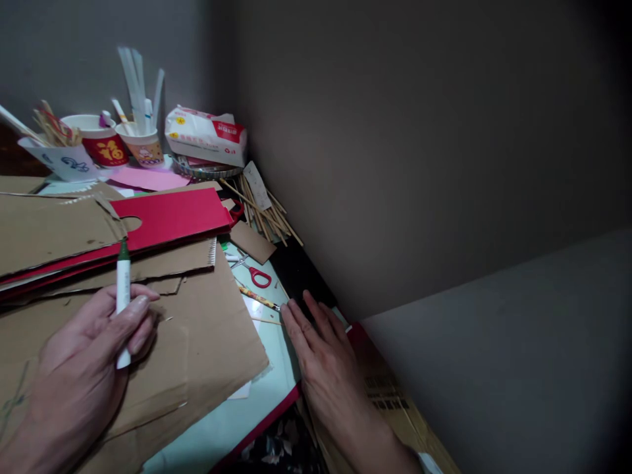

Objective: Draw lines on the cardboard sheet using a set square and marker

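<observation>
Cardboard: brown cardboard sheets (207, 329) cover most of the near left counter, overlapping one another, and our left hand rests on them.
Left hand: our left hand (83, 368) has its grip clenched around a white marker, thumb and fingers wrapped about the lower barrel.
Marker: the white marker (123, 296) stands nearly upright in that hand, its dark green tip pointing to the far side, just short of the red card.
Red card: a red card (172, 217) with a half-round notch lies between cardboard layers, far of the marker.
Right hand: our right hand (320, 355) lies flat on the counter (266, 395) with its grip released, fingers stretched out and holding nothing.
Pencil: a patterned pencil (257, 297) lies just far of our right fingertips; we cannot tell whether they touch its end.
Scissors: red-handled scissors (254, 273) lie on the pale counter, far of the pencil.
Sticks: thin wooden sticks (261, 214) lie in a loose heap by the wall, right of the red card.
Cups: paper cups (101, 141) holding sticks and pens stand at the far left.
Packet: a white and red packet (207, 135) sits right of the cups.
</observation>
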The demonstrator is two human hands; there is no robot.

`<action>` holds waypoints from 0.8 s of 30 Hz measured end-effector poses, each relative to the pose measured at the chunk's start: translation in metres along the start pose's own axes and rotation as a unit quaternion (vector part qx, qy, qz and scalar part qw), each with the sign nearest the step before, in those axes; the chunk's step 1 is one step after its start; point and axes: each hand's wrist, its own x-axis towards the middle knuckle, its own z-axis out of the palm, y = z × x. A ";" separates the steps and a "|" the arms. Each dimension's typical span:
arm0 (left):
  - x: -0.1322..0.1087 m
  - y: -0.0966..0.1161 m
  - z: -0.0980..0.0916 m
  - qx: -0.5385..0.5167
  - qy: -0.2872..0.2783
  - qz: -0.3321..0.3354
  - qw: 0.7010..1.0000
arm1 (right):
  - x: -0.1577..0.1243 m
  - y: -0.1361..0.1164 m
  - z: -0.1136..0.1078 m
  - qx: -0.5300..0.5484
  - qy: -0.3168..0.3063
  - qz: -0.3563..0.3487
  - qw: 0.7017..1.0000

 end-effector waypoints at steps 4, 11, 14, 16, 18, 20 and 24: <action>-0.001 0.000 0.000 -0.001 0.003 -0.001 1.000 | -0.007 0.003 0.008 0.012 0.005 -0.012 1.000; 0.000 0.000 0.000 0.005 -0.001 -0.001 1.000 | -0.017 -0.011 0.004 0.024 -0.009 0.017 1.000; 0.000 0.001 -0.001 0.007 -0.004 -0.003 1.000 | -0.020 -0.017 -0.001 0.030 -0.010 -0.002 0.999; 0.000 0.002 0.000 0.009 -0.003 -0.001 1.000 | -0.020 -0.019 -0.002 0.034 -0.007 -0.018 0.999; -0.001 0.003 0.001 0.009 0.001 0.001 1.000 | -0.020 -0.020 -0.002 0.036 -0.003 -0.027 0.999; -0.002 0.005 0.003 0.008 0.003 -0.002 1.000 | -0.019 -0.021 -0.002 0.036 0.005 -0.032 0.999; -0.004 0.008 0.005 0.012 0.007 -0.011 1.000 | -0.016 -0.026 -0.006 0.042 0.025 -0.033 0.998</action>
